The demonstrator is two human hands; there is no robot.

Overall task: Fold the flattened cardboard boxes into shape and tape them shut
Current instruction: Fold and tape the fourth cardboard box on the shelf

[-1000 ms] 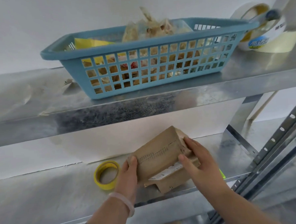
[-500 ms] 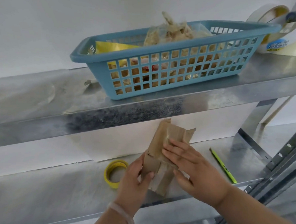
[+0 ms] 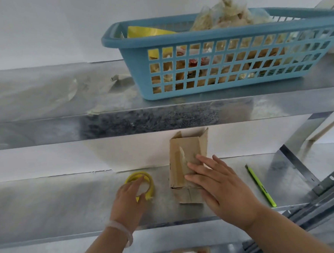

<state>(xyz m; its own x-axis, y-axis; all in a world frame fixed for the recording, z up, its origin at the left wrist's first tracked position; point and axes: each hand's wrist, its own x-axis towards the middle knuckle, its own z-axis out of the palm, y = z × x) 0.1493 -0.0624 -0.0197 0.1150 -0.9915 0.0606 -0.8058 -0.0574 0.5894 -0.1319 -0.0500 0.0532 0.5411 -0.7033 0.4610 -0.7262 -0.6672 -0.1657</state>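
Biggest risk I can see here: the small cardboard box [image 3: 186, 169] is only being pinned by the right hand [image 3: 221, 183], which lies flat and spread across its near face, gripping nothing. The folded flaps under those fingers [image 3: 198, 168] look springy, so if the palm lifts or slides while attention goes to the tape, they'll probably pop back open and the box could go flat again. It's also standing tall and narrow, so a sideways nudge might tip it.

The left hand [image 3: 130, 198] is over at the yellow tape roll [image 3: 141, 186], fingers curled loosely over its near rim. Can't tell if it has actually closed on it yet. One-handed tape grabs tend to fumble, and that could drag the roll away along the shelf [image 3: 50, 200].

The box itself sits on the lower shelf, just to the right of the left fingertips. It's brown, creased and scuffed, far end open with flaps sticking up, and there seems to be old tape shine on it.
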